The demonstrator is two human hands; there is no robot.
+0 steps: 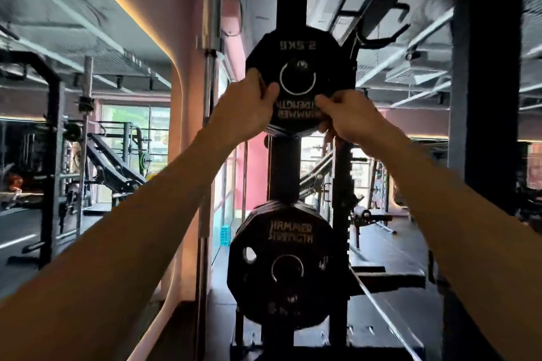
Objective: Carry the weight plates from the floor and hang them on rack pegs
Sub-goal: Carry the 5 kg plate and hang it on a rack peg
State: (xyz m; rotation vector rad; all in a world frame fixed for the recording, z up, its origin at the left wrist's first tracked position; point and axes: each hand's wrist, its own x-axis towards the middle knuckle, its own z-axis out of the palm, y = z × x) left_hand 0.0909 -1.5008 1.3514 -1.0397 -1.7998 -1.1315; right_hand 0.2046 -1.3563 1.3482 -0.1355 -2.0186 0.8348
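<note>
A small black weight plate (296,56) with upside-down white lettering sits at the upper peg of the black rack post (286,161), with more plates stacked behind it. My left hand (249,105) grips its lower left edge, thumb on the face. My right hand (349,117) grips its lower right edge, fingers curled under the rim. The peg end shows inside the plate's centre ring. Lower on the post hangs a larger black plate (289,267) marked Hammer Strength, with others behind it.
A silver barbell (212,9) stands upright against the pink wall just left of the rack. A thick black upright (484,82) rises at right. Gym machines (88,155) fill the left background. Dark rubber floor (390,246) stretches to the right of the rack.
</note>
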